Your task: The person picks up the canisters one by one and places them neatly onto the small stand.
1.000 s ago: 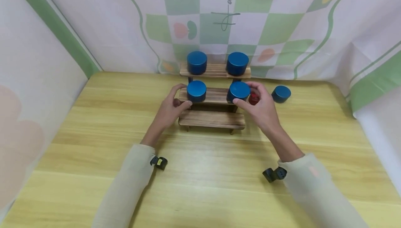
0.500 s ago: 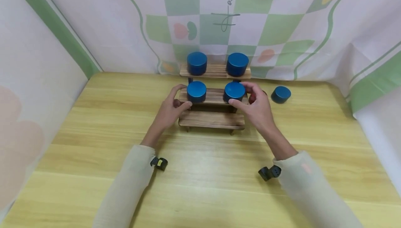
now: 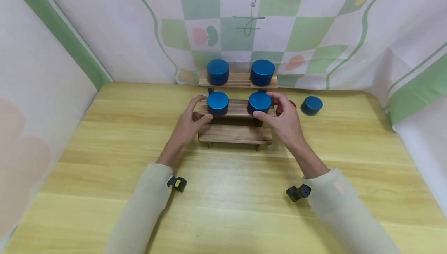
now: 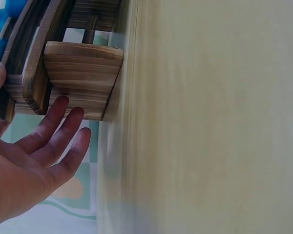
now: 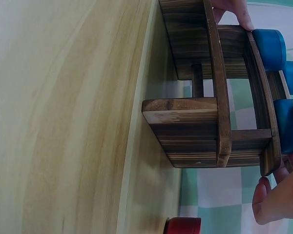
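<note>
A three-tier wooden display stand (image 3: pixel 234 133) stands at the back of the table. My right hand (image 3: pixel 288 124) holds a blue round tin (image 3: pixel 259 101) at the right of the middle tier, thumb in front and fingers behind. My left hand (image 3: pixel 186 124) grips the left end of that tier between thumb and index finger; its other fingers are spread in the left wrist view. Close to its thumb sits another blue tin (image 3: pixel 217 102). Two more blue tins, one at left (image 3: pixel 218 71) and one at right (image 3: pixel 262 71), rest on the top tier.
Partly hidden behind my right hand is a red round object (image 3: pixel 292 105) on the table. A further blue tin (image 3: pixel 312 105) stands to its right. A patterned curtain (image 3: pixel 237 33) hangs along the table's back edge.
My right hand has moved slightly left with the blue tin, bringing it further in on the middle tier. The left hand has kept its place on the stand.
</note>
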A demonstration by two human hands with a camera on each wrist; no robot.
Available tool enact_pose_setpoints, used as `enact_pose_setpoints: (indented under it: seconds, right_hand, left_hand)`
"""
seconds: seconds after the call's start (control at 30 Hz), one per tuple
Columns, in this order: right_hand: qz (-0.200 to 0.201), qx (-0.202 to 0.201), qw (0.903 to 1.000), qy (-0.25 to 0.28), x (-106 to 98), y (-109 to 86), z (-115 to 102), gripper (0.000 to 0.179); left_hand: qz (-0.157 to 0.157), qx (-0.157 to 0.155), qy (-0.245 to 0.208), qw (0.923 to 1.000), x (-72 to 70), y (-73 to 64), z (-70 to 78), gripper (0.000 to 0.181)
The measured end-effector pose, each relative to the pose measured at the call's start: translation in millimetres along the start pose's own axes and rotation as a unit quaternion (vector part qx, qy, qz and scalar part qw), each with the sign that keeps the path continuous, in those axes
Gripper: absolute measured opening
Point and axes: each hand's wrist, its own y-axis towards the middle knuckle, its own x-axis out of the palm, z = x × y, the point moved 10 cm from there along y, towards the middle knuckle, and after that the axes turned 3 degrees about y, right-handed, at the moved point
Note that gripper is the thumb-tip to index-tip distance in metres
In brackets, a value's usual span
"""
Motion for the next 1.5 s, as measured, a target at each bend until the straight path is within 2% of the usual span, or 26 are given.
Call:
enact_pose_setpoints:
  seconds: [0.2,0.47,0.63,0.73,0.9,1.13,1.5]
  right_hand:
    - [0.004,-0.006,0.9999,0.010,-4.8,-1.5,-1.5,0.066]
    - [0.051,-0.009,0.9985,0.017,-40.6,-10.1,4.0,0.066]
    - [0.054,0.004,0.9985,-0.004,-53.4,-13.2,13.2,0.065]
    - [0.046,0.012,0.9988,-0.012,-57.3,-15.6,18.1,0.066]
    - [0.042,0.021,0.9986,-0.026,-67.2,-22.3,26.0,0.064]
    - [0.044,0.035,0.9983,-0.015,-73.5,-28.0,37.3,0.063]
    - [0.058,0.049,0.9968,-0.027,-88.0,-34.5,55.9,0.064]
  left_hand:
    - [0.007,0.004,0.030,0.9995,-6.1,-1.1,3.1,0.062]
    - [0.011,-0.006,0.036,0.9993,-12.1,-1.2,2.3,0.061]
    - [0.013,-0.002,0.053,0.9985,-17.5,-1.8,8.4,0.060]
    - [0.012,0.001,0.054,0.9984,-16.9,-0.6,10.8,0.064]
    - [0.005,0.000,0.038,0.9993,-7.6,0.7,12.7,0.076]
    - [0.003,-0.010,0.012,0.9999,-6.4,-13.4,12.5,0.081]
    - [-0.025,-0.024,0.014,0.9993,2.2,-33.7,2.2,0.090]
